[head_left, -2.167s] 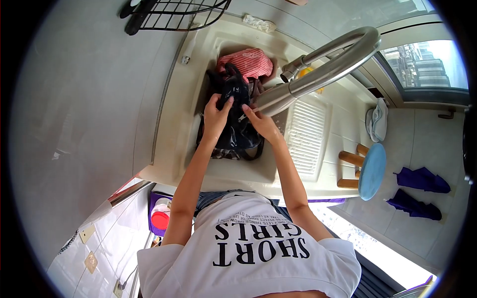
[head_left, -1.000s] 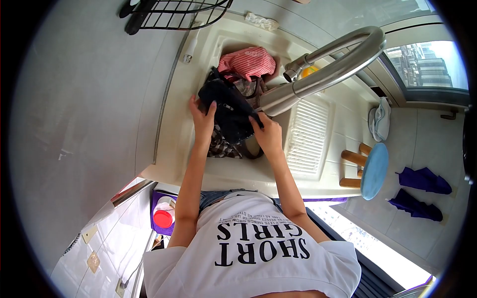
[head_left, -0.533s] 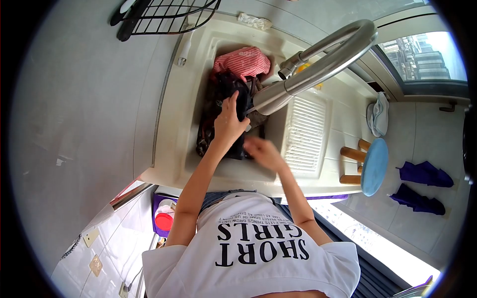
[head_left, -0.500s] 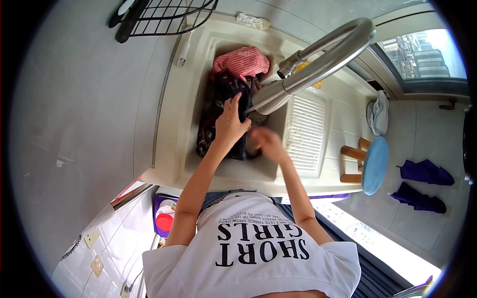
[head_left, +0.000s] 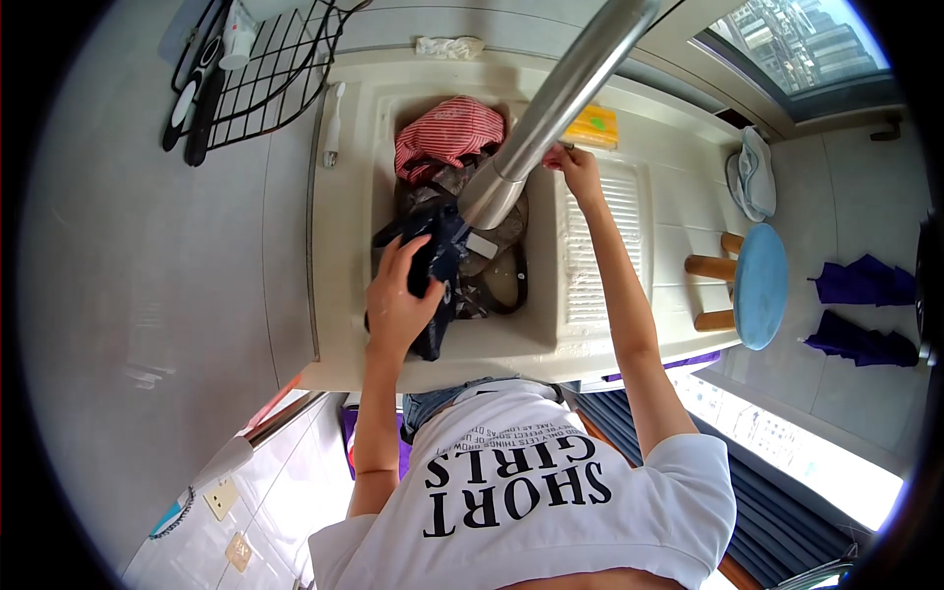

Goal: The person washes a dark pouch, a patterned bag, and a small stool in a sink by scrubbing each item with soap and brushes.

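My left hand (head_left: 398, 295) grips a wet black cloth item (head_left: 433, 261) over the left side of the sink basin (head_left: 492, 339). My right hand (head_left: 573, 167) is raised beside the faucet (head_left: 560, 93), its fingers drawn together near the faucet's base; what they hold, if anything, is too hidden to tell. Below the faucet's spout lies a bundle of dark and brown fabric (head_left: 506, 231) with a strap and a small pale label-like patch. A red-and-white striped cloth (head_left: 447, 138) is bunched at the basin's far end.
Right of the basin is a ribbed washboard (head_left: 615, 246), with a yellow package (head_left: 593, 126) beyond it. A toothbrush (head_left: 332, 128) lies on the left rim, near a black wire rack (head_left: 261, 84). A blue-topped stool (head_left: 760, 285) and folded pale cloth (head_left: 752, 177) are at the right.
My right hand has moved from the basin up to beside the faucet. My left hand and the black item have shifted left and nearer to me. The view has turned and shifted.
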The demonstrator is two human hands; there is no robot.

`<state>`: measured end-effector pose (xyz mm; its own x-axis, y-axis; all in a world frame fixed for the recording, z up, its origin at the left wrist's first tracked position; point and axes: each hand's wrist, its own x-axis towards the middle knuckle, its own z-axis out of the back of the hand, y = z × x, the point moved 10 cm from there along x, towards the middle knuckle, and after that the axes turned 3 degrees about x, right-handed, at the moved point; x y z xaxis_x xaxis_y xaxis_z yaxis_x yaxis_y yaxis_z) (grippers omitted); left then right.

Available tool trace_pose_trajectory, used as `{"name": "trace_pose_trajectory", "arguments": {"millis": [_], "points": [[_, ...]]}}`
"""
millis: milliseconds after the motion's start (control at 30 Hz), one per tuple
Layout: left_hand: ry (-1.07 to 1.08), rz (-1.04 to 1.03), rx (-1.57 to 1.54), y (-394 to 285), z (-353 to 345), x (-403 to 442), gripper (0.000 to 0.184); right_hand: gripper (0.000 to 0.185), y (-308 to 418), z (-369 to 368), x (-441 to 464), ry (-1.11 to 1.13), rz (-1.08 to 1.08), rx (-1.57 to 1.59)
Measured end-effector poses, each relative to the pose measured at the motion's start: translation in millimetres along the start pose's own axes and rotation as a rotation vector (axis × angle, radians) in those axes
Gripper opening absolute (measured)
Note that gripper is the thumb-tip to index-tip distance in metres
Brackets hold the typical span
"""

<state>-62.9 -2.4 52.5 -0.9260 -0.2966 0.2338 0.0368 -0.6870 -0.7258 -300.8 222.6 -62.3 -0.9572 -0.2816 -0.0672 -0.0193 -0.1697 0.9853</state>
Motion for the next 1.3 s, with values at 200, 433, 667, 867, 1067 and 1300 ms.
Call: {"name": "trace_pose_trajectory", "arguments": {"millis": [200, 433, 667, 867, 1067, 1300], "points": [[-0.005, 0.086, 0.035, 14, 16, -14, 0.044, 0.025, 0, 12, 14, 0.231, -0.168, -0.134], [-0.03, 0.116, -0.024, 27, 21, -21, 0.044, 0.057, 39, 58, 63, -0.036, 0.414, -1.263], [-0.047, 0.168, -0.024, 33, 22, -30, 0.046, 0.056, -10, 47, 64, 0.105, 0.481, -1.192], [-0.041, 0.16, -0.015, 36, 15, -32, 0.045, 0.047, -9, 47, 53, 0.131, 0.519, -1.273], [-0.056, 0.174, -0.019, 39, 16, -36, 0.044, 0.044, -35, 75, 33, 0.038, 0.158, -0.991], [0.001, 0.124, -0.011, 23, 12, -35, 0.041, 0.048, -37, 17, -94, 0.255, -0.526, 0.856]]}}
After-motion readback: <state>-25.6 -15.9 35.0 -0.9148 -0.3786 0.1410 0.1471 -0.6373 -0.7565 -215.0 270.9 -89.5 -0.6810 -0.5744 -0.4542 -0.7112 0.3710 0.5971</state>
